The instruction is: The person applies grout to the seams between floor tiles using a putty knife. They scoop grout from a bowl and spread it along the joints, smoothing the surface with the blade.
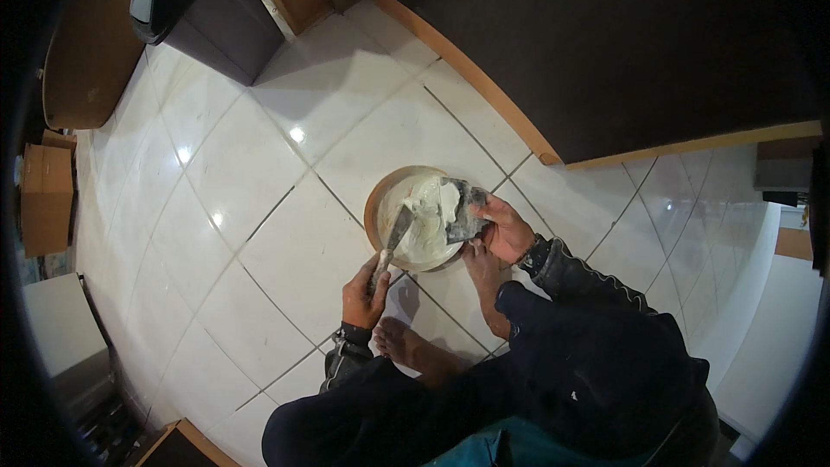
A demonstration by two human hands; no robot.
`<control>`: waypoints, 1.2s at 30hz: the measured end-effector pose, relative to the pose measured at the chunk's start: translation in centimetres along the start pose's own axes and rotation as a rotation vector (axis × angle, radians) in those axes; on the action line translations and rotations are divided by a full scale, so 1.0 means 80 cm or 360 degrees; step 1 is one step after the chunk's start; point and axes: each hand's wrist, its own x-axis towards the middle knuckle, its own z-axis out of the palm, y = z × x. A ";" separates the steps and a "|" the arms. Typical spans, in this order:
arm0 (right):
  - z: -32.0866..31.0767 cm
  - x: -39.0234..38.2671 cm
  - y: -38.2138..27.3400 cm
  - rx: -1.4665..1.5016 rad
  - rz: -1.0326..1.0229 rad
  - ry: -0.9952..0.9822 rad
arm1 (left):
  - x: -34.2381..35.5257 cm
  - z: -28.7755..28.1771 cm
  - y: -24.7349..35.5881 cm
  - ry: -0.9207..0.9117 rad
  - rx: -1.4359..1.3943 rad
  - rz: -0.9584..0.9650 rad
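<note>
A round, shallow bowl (373,223) with a tan rim stands on the floor in front of my bare feet. White paste (424,238) coats its inside. My left hand (361,296) is closed around the handle of a putty knife (401,228), whose blade reaches over the bowl into the paste. My right hand (510,229) grips a dark, flat rectangular plate (471,212) by its right edge and holds it over the bowl's right side. A lump of white paste sits on the plate's left part, close to the knife's blade.
Glossy white floor tiles (225,207) surround the bowl. A grey bin with a black lid (216,26) stands at the far left. At the far right rises a dark panel with wooden edging (605,43). A cardboard box (47,195) lies along the left side.
</note>
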 end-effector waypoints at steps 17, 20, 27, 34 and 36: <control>0.014 0.232 -0.164 -0.2994 -0.0917 0.0573 | -0.007 0.006 -0.058 0.0364 -0.1439 -0.1030; 0.058 0.253 -0.155 -0.3360 -0.0557 0.0609 | -0.004 0.032 -0.047 0.0193 -0.0979 -0.0922; 0.000 0.227 -0.104 -0.3640 -0.0812 0.0229 | 0.013 0.053 -0.034 0.0333 -0.0646 -0.0740; -0.013 0.244 -0.177 -0.3307 -0.0737 0.0234 | -0.058 0.017 -0.069 0.0518 -0.0828 -0.0906; -0.016 0.280 -0.184 -0.3209 -0.1050 0.0195 | -0.086 -0.002 -0.080 0.0610 -0.0918 -0.1080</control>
